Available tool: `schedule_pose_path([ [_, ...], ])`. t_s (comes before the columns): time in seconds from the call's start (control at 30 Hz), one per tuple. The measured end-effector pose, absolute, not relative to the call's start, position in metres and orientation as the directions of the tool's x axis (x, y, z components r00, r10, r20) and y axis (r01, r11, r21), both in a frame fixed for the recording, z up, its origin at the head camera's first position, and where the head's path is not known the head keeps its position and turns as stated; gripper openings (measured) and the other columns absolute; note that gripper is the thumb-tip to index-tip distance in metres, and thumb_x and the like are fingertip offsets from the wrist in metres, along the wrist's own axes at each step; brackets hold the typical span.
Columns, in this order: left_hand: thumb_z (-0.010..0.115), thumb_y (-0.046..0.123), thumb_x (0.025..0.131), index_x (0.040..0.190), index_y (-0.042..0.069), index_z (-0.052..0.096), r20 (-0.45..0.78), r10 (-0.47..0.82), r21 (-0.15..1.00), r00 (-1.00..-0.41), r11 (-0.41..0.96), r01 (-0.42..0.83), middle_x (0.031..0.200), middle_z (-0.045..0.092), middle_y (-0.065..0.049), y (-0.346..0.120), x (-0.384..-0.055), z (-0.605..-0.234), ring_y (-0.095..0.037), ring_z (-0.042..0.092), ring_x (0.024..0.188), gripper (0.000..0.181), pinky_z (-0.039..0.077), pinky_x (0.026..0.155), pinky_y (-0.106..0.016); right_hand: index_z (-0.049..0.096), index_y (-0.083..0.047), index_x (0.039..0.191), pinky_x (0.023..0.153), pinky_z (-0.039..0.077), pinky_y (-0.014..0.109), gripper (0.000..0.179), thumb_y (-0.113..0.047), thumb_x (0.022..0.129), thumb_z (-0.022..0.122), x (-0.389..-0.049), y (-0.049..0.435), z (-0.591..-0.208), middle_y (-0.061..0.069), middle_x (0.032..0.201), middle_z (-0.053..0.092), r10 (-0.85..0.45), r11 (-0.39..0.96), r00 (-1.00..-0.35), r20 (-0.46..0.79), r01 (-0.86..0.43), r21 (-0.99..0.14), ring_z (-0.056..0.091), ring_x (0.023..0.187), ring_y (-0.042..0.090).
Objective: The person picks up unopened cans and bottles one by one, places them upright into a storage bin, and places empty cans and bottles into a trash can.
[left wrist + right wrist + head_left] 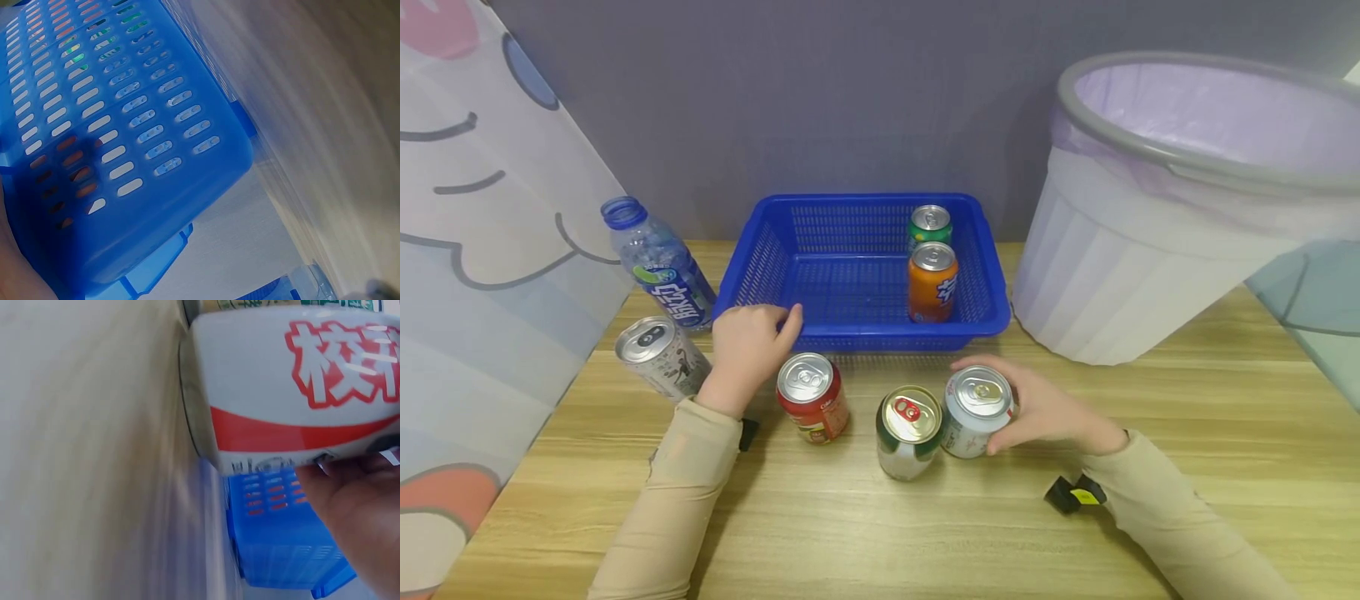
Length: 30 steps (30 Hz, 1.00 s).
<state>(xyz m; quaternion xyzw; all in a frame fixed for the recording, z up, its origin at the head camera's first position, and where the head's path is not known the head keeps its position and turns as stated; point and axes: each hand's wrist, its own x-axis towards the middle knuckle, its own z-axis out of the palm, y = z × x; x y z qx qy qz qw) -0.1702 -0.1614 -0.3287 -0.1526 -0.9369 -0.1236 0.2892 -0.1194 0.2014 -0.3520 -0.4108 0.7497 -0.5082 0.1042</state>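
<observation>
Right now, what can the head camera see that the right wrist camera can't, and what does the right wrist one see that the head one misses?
Only the head view shows the left hand at the blue basket's front left corner, the red can, the blue-labelled bottle and the white can's silver top.

Only the right wrist view shows the big red-outlined writing on the white can's side.

Both show the white can, the right hand gripping it, part or all of the blue basket, and the wooden table.
</observation>
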Motion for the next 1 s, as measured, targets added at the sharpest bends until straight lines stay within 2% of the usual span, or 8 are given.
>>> schedule_pose_path([
  [0.1, 0.047, 0.033, 0.091, 0.049, 0.011, 0.052, 0.573, 0.213, 0.144, -0.792, 0.925, 0.352, 0.051, 0.058, -0.01, -0.161, -0.17, -0.328, -0.033, 0.054, 0.047, 0.047, 0.035, 0.046, -0.041, 0.04, 0.002, 0.135, 0.102, 0.037, 0.024, 0.089, -0.027, 0.064, 0.086, -0.118, 0.198, -0.352, 0.012, 0.125, 0.059, -0.715, 0.118, -0.646, 0.267, -0.488, -0.865, 0.055, 0.116, 0.009],
  [0.23, 0.048, 0.033, 0.091, 0.05, 0.01, 0.053, 0.567, 0.212, 0.144, -0.796, 0.926, 0.349, 0.052, 0.059, -0.011, -0.161, -0.169, -0.328, -0.034, 0.055, 0.048, 0.047, 0.036, 0.047, -0.042, 0.039, 0.007, 0.133, 0.102, 0.038, 0.026, 0.089, -0.02, 0.063, 0.087, -0.117, 0.194, -0.353, 0.032, 0.124, 0.052, -0.708, 0.058, -0.647, 0.283, -0.453, -0.889, 0.055, 0.118, 0.01],
  [0.5, 0.047, 0.032, 0.091, 0.049, 0.011, 0.051, 0.564, 0.21, 0.149, -0.799, 0.925, 0.348, 0.051, 0.058, -0.01, -0.161, -0.169, -0.328, -0.033, 0.055, 0.048, 0.047, 0.036, 0.048, -0.042, 0.043, 0.011, 0.125, 0.1, 0.04, 0.027, 0.082, -0.016, 0.061, 0.086, -0.117, 0.188, -0.355, 0.026, 0.118, 0.056, -0.67, 0.001, -0.667, 0.325, -0.439, -0.898, 0.057, 0.112, 0.011],
  [0.77, 0.048, 0.032, 0.092, 0.049, 0.01, 0.051, 0.554, 0.208, 0.15, -0.806, 0.928, 0.342, 0.052, 0.058, -0.011, -0.162, -0.169, -0.327, -0.034, 0.055, 0.049, 0.048, 0.036, 0.048, -0.042, 0.049, 0.005, 0.119, 0.096, 0.044, 0.027, 0.067, 0.001, 0.06, 0.081, -0.113, 0.182, -0.354, 0.015, 0.114, 0.061, -0.63, 0.022, -0.698, 0.341, -0.455, -0.89, 0.059, 0.108, 0.012],
  [0.9, 0.047, 0.031, 0.092, 0.05, 0.01, 0.052, 0.552, 0.208, 0.151, -0.807, 0.927, 0.343, 0.052, 0.059, -0.011, -0.162, -0.169, -0.327, -0.034, 0.056, 0.049, 0.047, 0.036, 0.048, -0.042, 0.05, 0.004, 0.117, 0.096, 0.044, 0.028, 0.064, 0.001, 0.06, 0.08, -0.113, 0.181, -0.355, 0.015, 0.116, 0.061, -0.622, 0.01, -0.693, 0.364, -0.472, -0.881, 0.058, 0.109, 0.014],
  [1.0, 0.047, 0.031, 0.092, 0.049, 0.011, 0.051, 0.557, 0.209, 0.152, -0.804, 0.926, 0.346, 0.052, 0.059, -0.011, -0.161, -0.169, -0.327, -0.034, 0.055, 0.049, 0.047, 0.036, 0.047, -0.042, 0.05, 0.005, 0.117, 0.096, 0.043, 0.029, 0.064, -0.001, 0.061, 0.08, -0.114, 0.181, -0.357, 0.009, 0.117, 0.062, -0.623, -0.004, -0.69, 0.368, -0.467, -0.884, 0.058, 0.11, 0.014],
])
